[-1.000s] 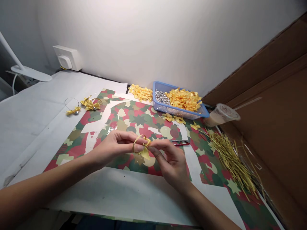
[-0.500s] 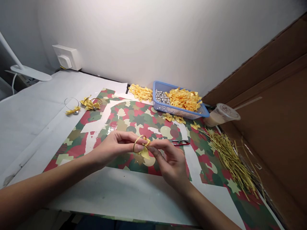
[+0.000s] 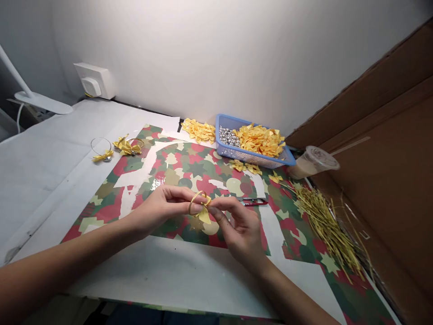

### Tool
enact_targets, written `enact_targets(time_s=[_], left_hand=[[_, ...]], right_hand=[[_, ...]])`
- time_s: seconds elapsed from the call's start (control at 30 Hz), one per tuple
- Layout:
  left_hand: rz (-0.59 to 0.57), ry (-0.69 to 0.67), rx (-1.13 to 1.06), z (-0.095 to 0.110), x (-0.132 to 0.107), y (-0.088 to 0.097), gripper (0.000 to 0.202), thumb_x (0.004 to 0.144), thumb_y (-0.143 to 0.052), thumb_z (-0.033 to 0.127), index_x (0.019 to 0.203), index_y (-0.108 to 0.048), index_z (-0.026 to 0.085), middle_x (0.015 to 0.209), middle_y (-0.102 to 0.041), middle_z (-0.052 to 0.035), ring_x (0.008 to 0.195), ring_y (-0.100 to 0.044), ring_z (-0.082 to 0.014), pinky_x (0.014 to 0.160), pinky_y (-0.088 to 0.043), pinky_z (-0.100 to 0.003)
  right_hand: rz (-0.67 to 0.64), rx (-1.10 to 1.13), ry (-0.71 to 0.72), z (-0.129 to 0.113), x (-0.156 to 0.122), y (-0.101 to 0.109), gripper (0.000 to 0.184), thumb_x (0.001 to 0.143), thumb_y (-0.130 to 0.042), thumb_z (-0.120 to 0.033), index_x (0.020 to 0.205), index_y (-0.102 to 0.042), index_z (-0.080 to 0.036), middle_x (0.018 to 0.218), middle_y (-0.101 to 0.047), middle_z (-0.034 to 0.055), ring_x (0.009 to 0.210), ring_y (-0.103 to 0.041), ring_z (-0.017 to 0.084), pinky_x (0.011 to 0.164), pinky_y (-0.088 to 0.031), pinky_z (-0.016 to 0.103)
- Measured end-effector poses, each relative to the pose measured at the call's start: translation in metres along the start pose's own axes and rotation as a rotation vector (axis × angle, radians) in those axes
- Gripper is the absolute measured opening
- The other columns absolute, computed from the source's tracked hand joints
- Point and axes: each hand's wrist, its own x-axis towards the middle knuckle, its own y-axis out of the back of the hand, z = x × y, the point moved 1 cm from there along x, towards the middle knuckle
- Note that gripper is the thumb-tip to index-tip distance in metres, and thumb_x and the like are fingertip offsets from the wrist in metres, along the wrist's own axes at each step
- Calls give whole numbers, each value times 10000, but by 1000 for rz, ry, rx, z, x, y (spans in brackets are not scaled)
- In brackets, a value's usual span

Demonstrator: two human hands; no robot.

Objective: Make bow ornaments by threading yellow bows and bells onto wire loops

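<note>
My left hand point(image 3: 165, 205) pinches a thin gold wire loop point(image 3: 195, 201) between thumb and forefinger, just above the patterned paper. My right hand point(image 3: 238, 225) meets it from the right, its fingertips closed on a small yellow ribbon bow point(image 3: 204, 213) that hangs at the loop's joint. Both hands hover over the middle of the red and green camouflage-patterned sheet point(image 3: 176, 169). Whether a bell hangs under the bow I cannot make out.
A blue basket point(image 3: 252, 155) of yellow bows and silver bells stands at the back. Loose bows point(image 3: 199, 131) lie beside it. Finished loops with bows point(image 3: 117, 148) lie at left. Gold twist ties point(image 3: 324, 223), red snips point(image 3: 254, 201), a lidded cup point(image 3: 313, 162) and a cardboard wall point(image 3: 389, 149) are at right.
Almost nothing moves; my fingers shift slightly on the loop and bow, which stay in the same spot above the sheet.
</note>
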Motion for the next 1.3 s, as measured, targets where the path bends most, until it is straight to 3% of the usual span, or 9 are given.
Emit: enact_targets(time_s=[0.43,0.7,1.3], left_hand=[[84,12,-6,-1,2,4,189,632,-801,273,813,-752,248,797,-694,23,720,-573,-100,672,-435,-202],[25,-65,-80,6,0,0,167,653,-747,154,673,-586,192,645,-574,76,611,-515,-65,644,-409,-198],[-12,0,-52,-1,2,3,123,669,-785,266,777,-736,234,786,-692,22,695,-589,-91,685,-463,-196]], right_hand=[[-15,-5,-100,2,6,1,46,865,-590,-194,837,-622,-212,757,-661,-4,667,-617,127,581,-510,249],[-24,-75,-42,-1,8,1,110,879,-557,-169,783,-588,-212,760,-615,8,712,-567,140,589,-477,256],[-44,-108,-55,-1,7,3,114,890,-532,-171,792,-576,-210,766,-609,10,694,-545,146,585,-443,265]])
